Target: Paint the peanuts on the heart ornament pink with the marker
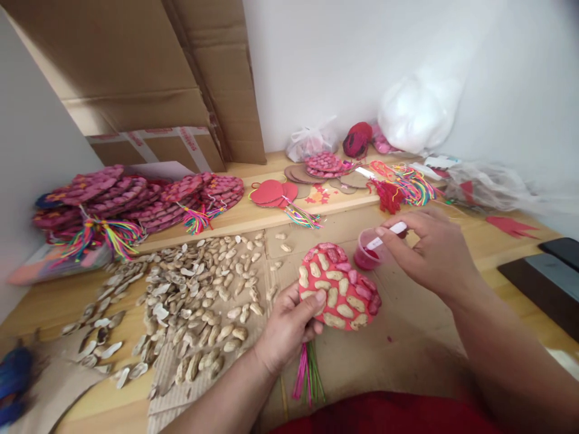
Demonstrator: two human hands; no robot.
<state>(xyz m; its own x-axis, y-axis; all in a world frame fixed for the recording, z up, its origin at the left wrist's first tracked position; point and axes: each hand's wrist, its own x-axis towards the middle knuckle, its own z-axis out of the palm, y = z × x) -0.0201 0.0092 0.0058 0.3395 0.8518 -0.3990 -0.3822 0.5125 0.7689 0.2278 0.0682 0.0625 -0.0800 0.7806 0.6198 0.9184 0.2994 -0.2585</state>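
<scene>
I see a wooden table [506, 241] with cardboard boxes [136, 78] leaning on the wall behind it. A broad spread of peanut shells [190, 301] lies on cardboard at left, below a stack of finished pink discs with bright tassels [131, 202]. My left hand [289, 328] grips the near-left edge of a red disc [339, 295] covered with peanut shells, thumb pressed on its face, held just above the table at centre; pink and green strands [307, 377] hang below it. My right hand [434, 256] pinches a white brush handle [386, 236], its tip down in a small pink paint cup [367, 253] just beside the disc.
</scene>
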